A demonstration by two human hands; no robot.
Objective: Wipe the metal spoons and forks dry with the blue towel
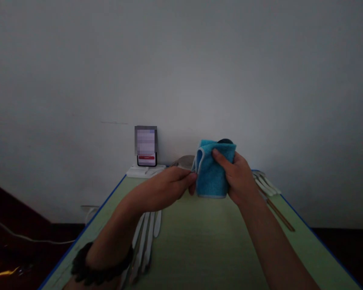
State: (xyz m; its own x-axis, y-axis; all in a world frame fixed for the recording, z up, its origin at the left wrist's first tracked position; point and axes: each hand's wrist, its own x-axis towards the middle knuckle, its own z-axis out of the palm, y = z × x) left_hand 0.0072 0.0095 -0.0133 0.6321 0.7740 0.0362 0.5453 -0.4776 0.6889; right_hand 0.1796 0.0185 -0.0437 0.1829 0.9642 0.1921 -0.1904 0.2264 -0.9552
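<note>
Above the green table, my right hand [240, 177] grips a folded blue cloth [213, 173] with pale edging, its thumb pressed on the near face. A dark rounded edge of some object [225, 141] shows behind the top of the cloth; the rest of it is covered. My left hand [172, 187] is closed in a pinch at the cloth's left side. A thin, metallic-looking bit shows at those fingertips, but whether it belongs to the dark object I cannot tell.
Several knives [145, 237] lie left on the green table [199, 245]. Light-coloured cutlery [266, 183] and brown chopsticks [280, 213] lie at the right. A phone [147, 147] stands on a white base [136, 172] near the wall. A greyish round object [186, 162] sits behind my left hand.
</note>
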